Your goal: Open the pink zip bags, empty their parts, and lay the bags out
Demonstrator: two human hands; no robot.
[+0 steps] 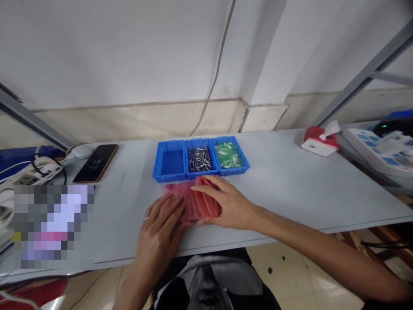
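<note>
Hands [235, 209] on pink plastic [209, 201]; blue bins [237, 171] hold metal pins [199, 159], green packets [229, 156].

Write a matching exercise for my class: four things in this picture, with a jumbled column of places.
Things
1. metal pieces
2. phone
3. tissue box
4. pink plastic

Places
A. right of the blue trays
B. touched by left hand and right hand
C. inside the middle tray
D. left of the trays

Pairs: 1-C, 2-D, 3-A, 4-B
</note>
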